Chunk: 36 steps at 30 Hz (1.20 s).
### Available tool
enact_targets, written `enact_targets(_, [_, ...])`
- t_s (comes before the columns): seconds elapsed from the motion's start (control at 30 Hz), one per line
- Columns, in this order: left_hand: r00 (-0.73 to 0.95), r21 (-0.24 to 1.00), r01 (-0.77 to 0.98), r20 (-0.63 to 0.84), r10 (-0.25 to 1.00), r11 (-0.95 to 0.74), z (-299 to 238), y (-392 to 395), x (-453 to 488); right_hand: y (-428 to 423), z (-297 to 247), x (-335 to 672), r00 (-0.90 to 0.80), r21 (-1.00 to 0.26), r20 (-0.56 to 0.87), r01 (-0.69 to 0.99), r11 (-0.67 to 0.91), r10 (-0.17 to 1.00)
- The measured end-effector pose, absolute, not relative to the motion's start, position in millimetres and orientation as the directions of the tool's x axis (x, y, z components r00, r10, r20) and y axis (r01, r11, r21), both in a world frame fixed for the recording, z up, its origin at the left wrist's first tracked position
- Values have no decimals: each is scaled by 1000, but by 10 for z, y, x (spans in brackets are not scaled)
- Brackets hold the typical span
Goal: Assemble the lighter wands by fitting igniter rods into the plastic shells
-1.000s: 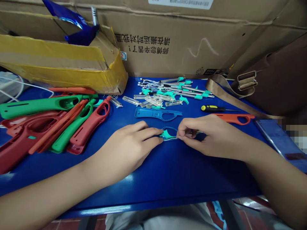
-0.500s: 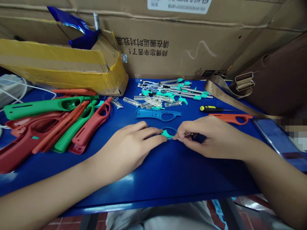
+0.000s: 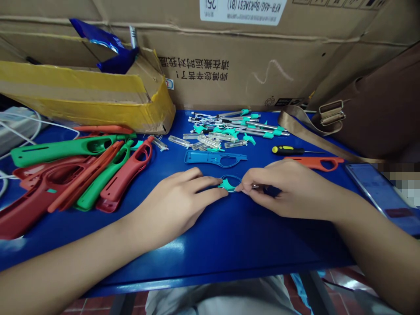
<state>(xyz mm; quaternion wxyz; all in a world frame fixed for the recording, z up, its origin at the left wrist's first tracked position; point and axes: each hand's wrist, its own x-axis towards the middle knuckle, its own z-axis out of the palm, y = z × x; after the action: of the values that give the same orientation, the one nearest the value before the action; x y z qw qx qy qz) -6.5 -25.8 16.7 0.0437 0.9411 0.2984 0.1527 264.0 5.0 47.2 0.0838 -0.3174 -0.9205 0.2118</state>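
Observation:
Between my hands lies a blue lighter shell half (image 3: 231, 176) with a ring-shaped opening, most of it under my fingers. A teal trigger (image 3: 226, 184) sits in it, and a thin white wire runs along the ring's near side. My left hand (image 3: 179, 203) covers the shell's left part, its fingertips closed on the shell beside the trigger. My right hand (image 3: 278, 186) pinches at the ring's right end, where a bit of thin metal shows among the fingers. Just beyond them rests a matching blue shell half (image 3: 215, 158).
Red, green and orange lighter shells (image 3: 95, 170) are heaped at left. Clear fuel tanks (image 3: 208, 141) and metal rods with wires (image 3: 239, 120) lie behind. At right are a screwdriver (image 3: 288, 150), an orange shell (image 3: 315, 163) and a phone (image 3: 377, 192). Cardboard boxes (image 3: 197, 96) stand at the back.
The view has tilted up slightly. Both hands stay at the blue shell; the right fingers have shifted slightly around the ring's right end.

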Motion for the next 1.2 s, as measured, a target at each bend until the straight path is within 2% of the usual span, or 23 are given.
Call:
enact_targets(0.2, [766,199,555,258,589,-808,175,-254,-43,53,455,2646,-812,-420,27,520,744,583])
enact_targets(0.73, [728,305,545,290,621,-781,140,-229,-29,27,451,2630,-809,-360,58,529,768,585])
enact_targets(1.07, [760,223,542,283,586,-810,145,-239,-45,25,444,2605,-813,-374,-7,543,752,583])
enact_targets(1.2, [759,205,553,275,590,-807,143,-240,-50,3,447,2590,-836,-328,12,516,792,549])
